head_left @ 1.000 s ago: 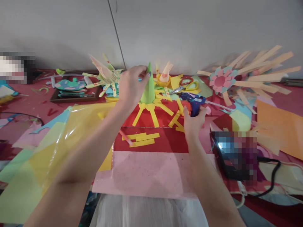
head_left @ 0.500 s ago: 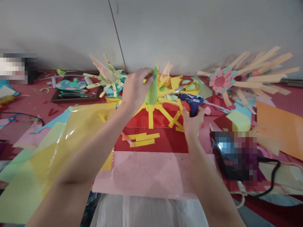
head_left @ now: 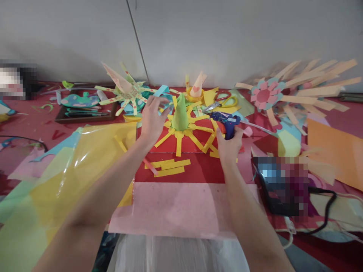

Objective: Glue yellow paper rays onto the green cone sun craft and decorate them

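A green paper cone [head_left: 180, 115] stands upright at the centre of yellow paper strips [head_left: 178, 145] that spread out like rays on a red sheet. Just left of the cone is my left hand [head_left: 153, 119], its fingers curved and apart, holding nothing. My right hand [head_left: 230, 145] is wrapped round the handle of a blue hot glue gun [head_left: 227, 120], whose nozzle points left toward the strips. A pale glue stick [head_left: 259, 127] sticks out of the gun's back end. Several loose yellow strips [head_left: 172, 169] lie nearer to me.
Scissors [head_left: 222, 104] with red and yellow handles lie behind the glue gun. Finished-looking paper pieces [head_left: 132, 94] stand along the wall, with a pink paper flower [head_left: 265, 96] at right. A tray [head_left: 85, 118] of pens is at left, a phone-like device [head_left: 278, 189] at right.
My left hand has let go of the green cone and moved left and slightly down. The cone stays upright on the strips. My right hand keeps the glue gun in nearly the same place.
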`<state>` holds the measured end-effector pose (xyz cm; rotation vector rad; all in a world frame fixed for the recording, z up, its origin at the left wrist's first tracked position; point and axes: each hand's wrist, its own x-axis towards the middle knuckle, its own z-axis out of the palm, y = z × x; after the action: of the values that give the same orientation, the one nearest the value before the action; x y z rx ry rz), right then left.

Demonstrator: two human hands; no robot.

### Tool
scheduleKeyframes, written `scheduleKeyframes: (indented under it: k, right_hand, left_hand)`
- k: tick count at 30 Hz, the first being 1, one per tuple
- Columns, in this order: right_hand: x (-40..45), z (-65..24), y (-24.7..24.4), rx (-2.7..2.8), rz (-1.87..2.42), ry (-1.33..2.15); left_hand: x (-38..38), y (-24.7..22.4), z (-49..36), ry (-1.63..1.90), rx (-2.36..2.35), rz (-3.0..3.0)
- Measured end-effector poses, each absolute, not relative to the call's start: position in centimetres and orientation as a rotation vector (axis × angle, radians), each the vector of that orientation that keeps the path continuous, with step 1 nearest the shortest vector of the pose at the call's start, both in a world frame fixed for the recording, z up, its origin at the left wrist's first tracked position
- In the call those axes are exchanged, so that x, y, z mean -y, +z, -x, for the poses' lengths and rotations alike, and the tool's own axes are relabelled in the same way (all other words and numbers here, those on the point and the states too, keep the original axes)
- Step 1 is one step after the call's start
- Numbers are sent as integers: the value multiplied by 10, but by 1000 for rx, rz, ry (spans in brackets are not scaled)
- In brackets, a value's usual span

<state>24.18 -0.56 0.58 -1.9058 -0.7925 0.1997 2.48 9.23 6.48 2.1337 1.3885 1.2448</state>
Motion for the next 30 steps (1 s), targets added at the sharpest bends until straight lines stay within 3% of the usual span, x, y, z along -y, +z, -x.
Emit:
scheduleKeyframes:
  k: [9,30]
  right_hand:
    - [6,-237,8,824,1959,210]
    - [7,-223,3,908,2080,255]
  left_hand:
    - [-77,11,-8,672,-1415,-2155]
    - [-74,1,-10,785,-1408,-2186]
